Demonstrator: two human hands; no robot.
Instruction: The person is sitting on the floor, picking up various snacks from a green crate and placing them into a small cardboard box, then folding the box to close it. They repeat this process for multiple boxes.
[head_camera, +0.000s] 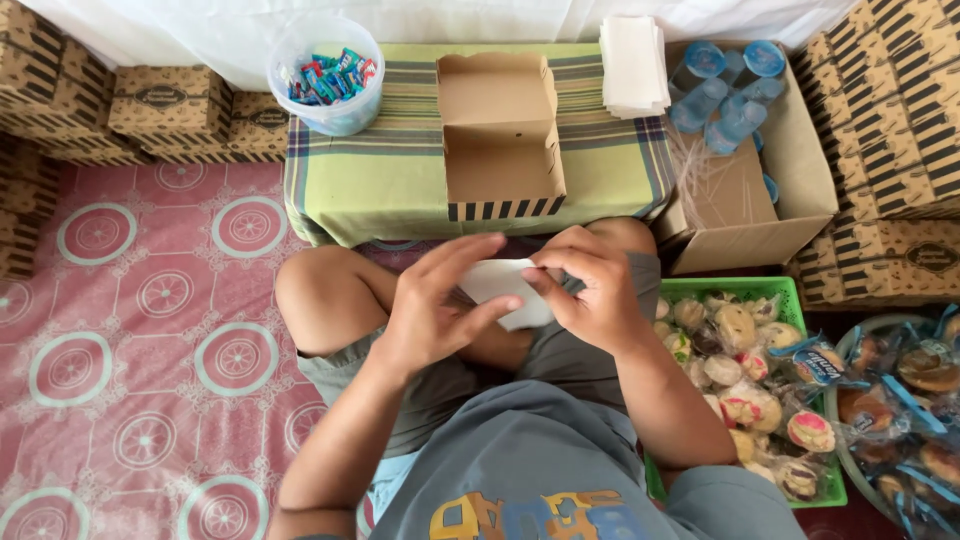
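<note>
Fig.: left hand (440, 305) & right hand (590, 285) pinch a white paper sheet (497, 283) by opposite edges w/ thumb and fingertips above lap; sheet likely light, floppy, crease-prone—best held at edges.

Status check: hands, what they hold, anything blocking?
Left hand and right hand both grip a white paper sheet over the lap. Open cardboard box ahead, empty. Nothing blocking.

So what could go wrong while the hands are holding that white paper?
The thin white paper sheet is pinched between the left hand and right hand over the lap; it might tear or crease. The open brown cardboard box sits near the edge of the green plaid cloth; a knock could tip it off.
</note>
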